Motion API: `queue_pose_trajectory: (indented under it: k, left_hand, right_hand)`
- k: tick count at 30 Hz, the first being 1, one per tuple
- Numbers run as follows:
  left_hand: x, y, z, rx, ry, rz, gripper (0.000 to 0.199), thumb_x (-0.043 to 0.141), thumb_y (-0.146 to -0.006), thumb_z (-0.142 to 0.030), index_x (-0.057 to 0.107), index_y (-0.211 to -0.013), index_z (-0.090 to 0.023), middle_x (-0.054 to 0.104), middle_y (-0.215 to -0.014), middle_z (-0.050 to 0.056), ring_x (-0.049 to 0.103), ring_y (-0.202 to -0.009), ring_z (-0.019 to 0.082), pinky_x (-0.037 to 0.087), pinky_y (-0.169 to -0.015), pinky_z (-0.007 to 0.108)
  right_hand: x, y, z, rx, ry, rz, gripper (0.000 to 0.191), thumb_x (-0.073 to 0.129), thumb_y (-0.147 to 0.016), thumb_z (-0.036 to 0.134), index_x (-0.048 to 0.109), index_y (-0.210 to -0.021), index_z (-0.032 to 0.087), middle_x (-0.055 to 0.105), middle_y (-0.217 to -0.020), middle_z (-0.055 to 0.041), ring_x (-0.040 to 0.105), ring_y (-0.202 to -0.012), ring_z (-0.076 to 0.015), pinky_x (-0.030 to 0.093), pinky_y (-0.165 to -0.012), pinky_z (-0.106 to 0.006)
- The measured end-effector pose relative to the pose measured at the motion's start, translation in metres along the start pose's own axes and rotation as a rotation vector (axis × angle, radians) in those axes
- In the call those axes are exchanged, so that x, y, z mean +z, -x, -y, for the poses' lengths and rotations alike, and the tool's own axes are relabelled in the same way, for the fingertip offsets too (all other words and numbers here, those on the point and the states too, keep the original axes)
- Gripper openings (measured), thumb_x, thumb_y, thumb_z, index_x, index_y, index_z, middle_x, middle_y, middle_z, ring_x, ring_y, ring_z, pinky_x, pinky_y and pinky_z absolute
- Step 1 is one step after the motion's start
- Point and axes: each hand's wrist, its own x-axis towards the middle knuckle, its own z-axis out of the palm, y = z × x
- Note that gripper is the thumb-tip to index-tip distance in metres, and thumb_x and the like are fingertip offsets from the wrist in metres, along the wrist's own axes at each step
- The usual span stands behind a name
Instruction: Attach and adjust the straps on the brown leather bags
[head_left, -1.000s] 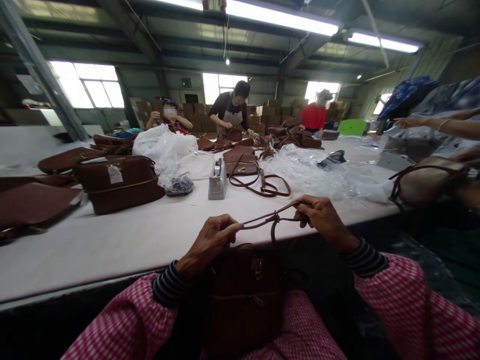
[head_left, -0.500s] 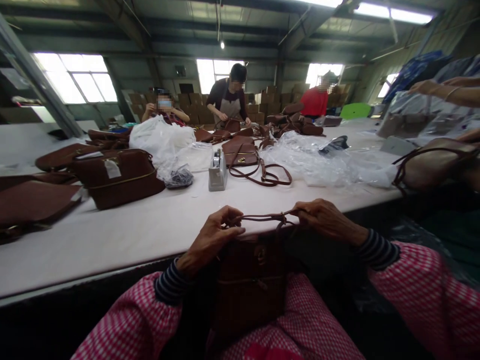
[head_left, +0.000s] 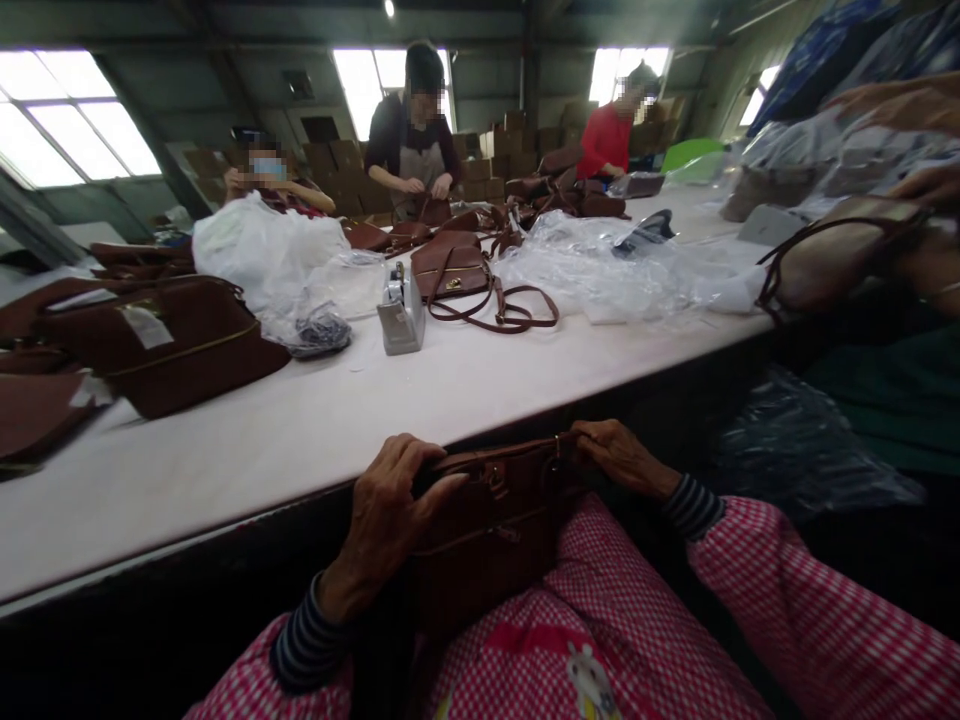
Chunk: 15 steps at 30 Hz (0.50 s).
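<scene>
A brown handbag (head_left: 480,550) with a gold clasp and a front zip rests on my lap, below the table edge. My left hand (head_left: 394,515) grips its upper left side, thumb across the front and fingers over the top. At the top right corner, beside a gold ring, my right hand (head_left: 619,455) has its fingers closed. Whether they pinch the strap or the corner itself, I cannot tell. Most of the strap is hidden from view.
A grey tape dispenser (head_left: 401,310) stands on the white table (head_left: 322,430), beside another brown bag (head_left: 454,268) with a looped strap. Brown bags (head_left: 180,350) lie left, plastic wrapping (head_left: 622,270) right. Co-workers stand across the table; another person's hands (head_left: 926,185) reach in from the right.
My left hand has let go of the stretched strap and moved down onto the bag's upper left side. My right hand has lowered to the bag's right corner. The view has tilted down.
</scene>
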Motion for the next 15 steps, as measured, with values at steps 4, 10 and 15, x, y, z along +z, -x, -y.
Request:
queue_pose_trajectory:
  k: [4,10,15]
  left_hand:
    - [-0.014,0.011,-0.007,-0.179,0.149,0.158,0.031,0.079,-0.087,-0.046,0.069,-0.107,-0.025,0.072,-0.100,0.003,0.068,-0.093,0.024,0.051,-0.083,0.033]
    - [-0.028,0.038,-0.007,-0.469,0.497,0.159,0.029,0.070,-0.094,-0.040,0.071,-0.120,-0.028,0.075,-0.122,0.001,0.067,-0.115,0.024,0.052,-0.097,0.031]
    - [-0.029,0.055,0.007,-0.622,0.823,0.083,0.027,0.072,-0.093,-0.037,0.072,-0.114,-0.021,0.077,-0.116,0.005,0.070,-0.106,0.024,0.055,-0.092,0.032]
  right_hand:
    - [0.031,-0.001,-0.012,0.055,-0.210,-0.074,0.040,0.053,-0.086,0.053,0.063,-0.070,0.019,0.060,-0.062,0.0001,0.052,-0.057,-0.0154,0.043,-0.055,-0.026]
    - [0.047,-0.001,0.002,0.097,-0.437,-0.116,0.054,0.063,-0.084,0.070,0.070,-0.080,0.017,0.069,-0.075,-0.0040,0.061,-0.068,-0.0185,0.050,-0.058,-0.028]
    - [0.040,0.004,0.028,0.173,-0.595,-0.020,0.046,0.075,-0.080,0.061,0.075,-0.087,0.015,0.070,-0.074,-0.0039,0.058,-0.061,-0.0150,0.045,-0.054,-0.024]
